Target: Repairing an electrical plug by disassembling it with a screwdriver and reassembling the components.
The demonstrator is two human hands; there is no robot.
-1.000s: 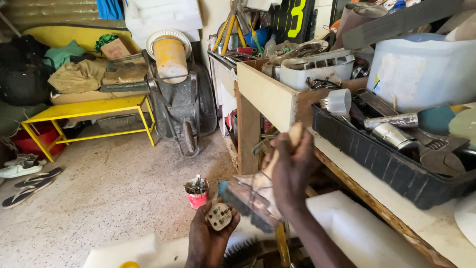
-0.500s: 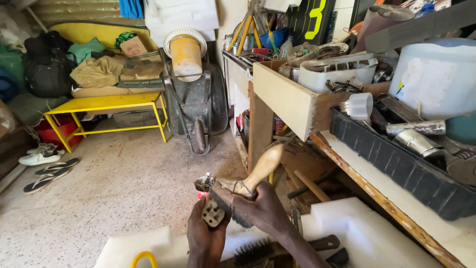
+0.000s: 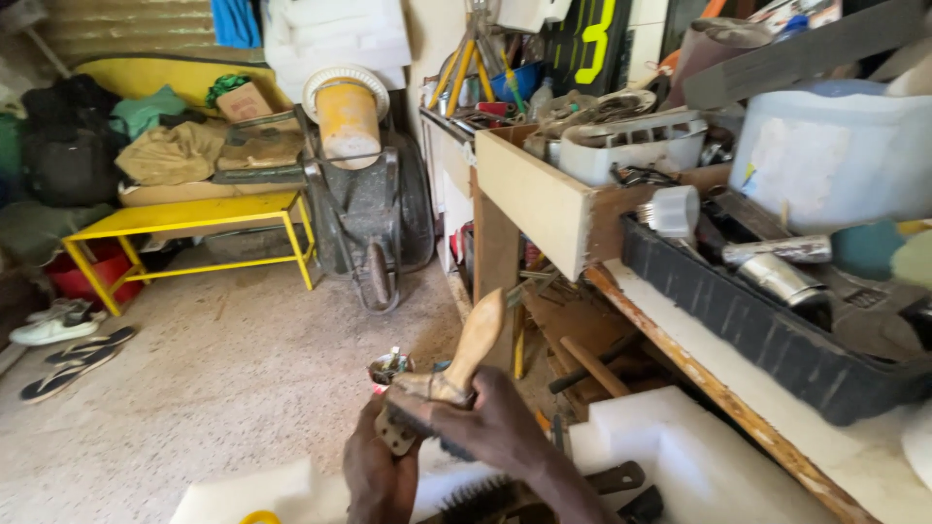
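My right hand point(image 3: 495, 427) has its fingers wrapped tight over the head of a wooden-handled brush point(image 3: 456, 374); the pale handle sticks up and right out of the grip, tilted. My left hand point(image 3: 381, 475) comes up from below, fingers curled under a small beige block with holes point(image 3: 393, 432), which sits pressed against the brush head. Both hands touch each other there. Bristles look dark, mostly hidden by my right fingers.

Just behind the hands, on the concrete floor point(image 3: 223, 388), a small red can point(image 3: 388, 369) stands. Below my wrists lies white foam sheet point(image 3: 680, 456), with a black bristled brush point(image 3: 485, 500) and a dark tool handle point(image 3: 612, 477) on it. A bit of yellow ring point(image 3: 260, 517) shows at the bottom edge.

To the right, a workbench with a worn wooden edge point(image 3: 718, 388) carries a black tray point(image 3: 777, 335) of metal parts and a white plastic tub point(image 3: 835, 155). An open wooden drawer point(image 3: 544, 199) juts out above.

Further off: a grey wheelbarrow point(image 3: 369, 213) propped upright with a yellow bucket point(image 3: 347, 121) in it, a yellow metal bench point(image 3: 184, 218) stacked with bags, sandals point(image 3: 78, 354) on the floor at left.
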